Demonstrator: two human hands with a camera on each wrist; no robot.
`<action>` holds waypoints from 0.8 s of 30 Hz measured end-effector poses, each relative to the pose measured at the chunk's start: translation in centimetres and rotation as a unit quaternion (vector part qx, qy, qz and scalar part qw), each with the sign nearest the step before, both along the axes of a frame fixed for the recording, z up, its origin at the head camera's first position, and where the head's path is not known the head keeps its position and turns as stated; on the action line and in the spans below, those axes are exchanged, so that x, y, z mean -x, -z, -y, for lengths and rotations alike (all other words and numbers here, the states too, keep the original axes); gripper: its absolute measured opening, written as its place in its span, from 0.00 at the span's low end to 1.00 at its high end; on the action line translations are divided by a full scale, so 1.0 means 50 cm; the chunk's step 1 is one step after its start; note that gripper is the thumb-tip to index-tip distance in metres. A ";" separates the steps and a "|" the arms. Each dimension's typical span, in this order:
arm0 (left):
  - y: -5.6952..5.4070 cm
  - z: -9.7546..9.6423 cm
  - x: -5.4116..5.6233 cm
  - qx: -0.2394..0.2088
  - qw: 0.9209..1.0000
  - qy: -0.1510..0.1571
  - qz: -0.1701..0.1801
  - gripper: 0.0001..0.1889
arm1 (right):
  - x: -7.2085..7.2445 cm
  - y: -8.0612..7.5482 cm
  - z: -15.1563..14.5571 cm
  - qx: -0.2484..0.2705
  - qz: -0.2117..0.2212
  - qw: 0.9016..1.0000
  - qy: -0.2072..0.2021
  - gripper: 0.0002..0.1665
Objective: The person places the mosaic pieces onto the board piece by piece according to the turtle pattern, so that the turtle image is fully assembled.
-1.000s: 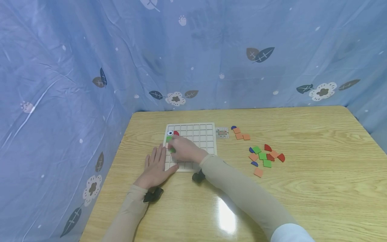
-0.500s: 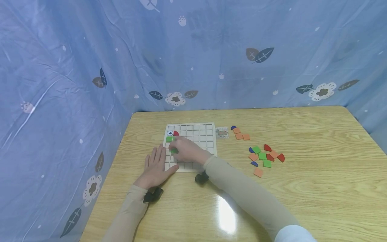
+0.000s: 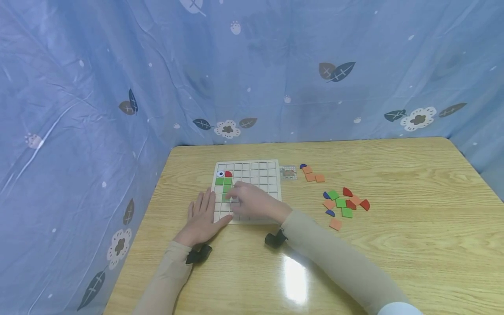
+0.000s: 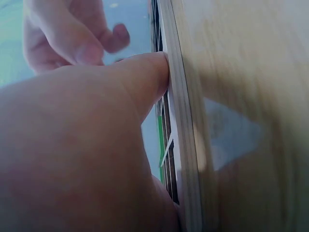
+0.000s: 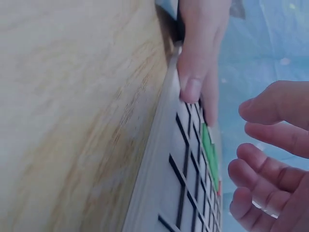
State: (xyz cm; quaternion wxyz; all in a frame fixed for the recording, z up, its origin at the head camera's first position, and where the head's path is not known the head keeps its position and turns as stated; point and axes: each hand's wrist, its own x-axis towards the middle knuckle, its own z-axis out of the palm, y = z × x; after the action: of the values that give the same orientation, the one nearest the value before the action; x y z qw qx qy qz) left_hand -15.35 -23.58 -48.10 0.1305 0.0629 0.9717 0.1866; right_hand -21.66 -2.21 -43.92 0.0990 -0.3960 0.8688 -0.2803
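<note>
A white gridded board lies on the table. Its upper left cells hold a round eye tile, a red quarter-circle tile and several green square tiles. My left hand rests with straight fingers along the board's left side, the thumb at its near edge in the left wrist view. Just right of the green tiles, my right hand hovers over the board, covering some cells. In the right wrist view the right hand's fingers are loosely bent and spread, with nothing between them.
A small picture card lies against the board's right side. Beyond it are loose orange squares and a blue half-circle. Farther right is a scatter of green squares, red quarter-circles and more orange and blue pieces. A blue curtain hangs behind.
The right hand has let go of a green square tile, which now lies in the board below the other green ones, and has drawn back to the right. The left hand stays put.
</note>
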 end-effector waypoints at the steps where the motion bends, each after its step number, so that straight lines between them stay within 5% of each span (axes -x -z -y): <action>1: -0.001 0.000 0.000 0.001 1.000 0.001 0.001 0.56 | -0.005 -0.003 -0.006 0.000 0.001 1.000 0.004 0.20; 10: 0.003 -0.001 0.002 0.013 1.000 -0.001 0.003 0.56 | -0.039 -0.023 -0.064 -0.014 -0.001 0.999 0.052 0.21; 24: 0.003 -0.002 0.000 0.000 1.000 -0.001 -0.008 0.55 | -0.066 -0.019 -0.143 0.020 -0.051 0.998 0.044 0.19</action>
State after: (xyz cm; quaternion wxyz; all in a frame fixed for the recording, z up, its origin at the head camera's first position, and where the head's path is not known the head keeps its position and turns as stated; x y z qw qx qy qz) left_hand -15.36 -23.48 -48.25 0.1224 0.0635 0.9728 0.1863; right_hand -18.37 4.95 -42.95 0.0338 -0.3729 0.8837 -0.2809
